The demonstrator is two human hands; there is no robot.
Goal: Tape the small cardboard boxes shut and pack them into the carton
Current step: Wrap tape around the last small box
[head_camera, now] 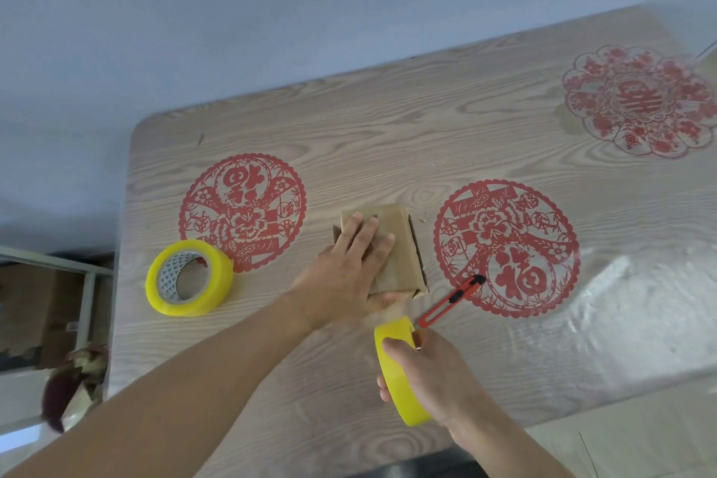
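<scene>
A small brown cardboard box [403, 244] lies in the middle of the wooden table [388, 128]. My left hand [349, 264] presses flat on its top with straight fingers. My right hand [430, 376] grips a yellow tape roll [395, 373] held on edge just in front of the box, near the table's front edge. Any tape strip between roll and box is too faint to make out. A red utility knife [452, 299] lies on the table right of the box, next to the held roll.
A second, wider yellow tape roll [189, 277] lies flat to the left of the box. Red paper-cut decorations [506, 248] lie under the table's clear cover. Left of the table stands a shelf [46, 303] with brown boxes.
</scene>
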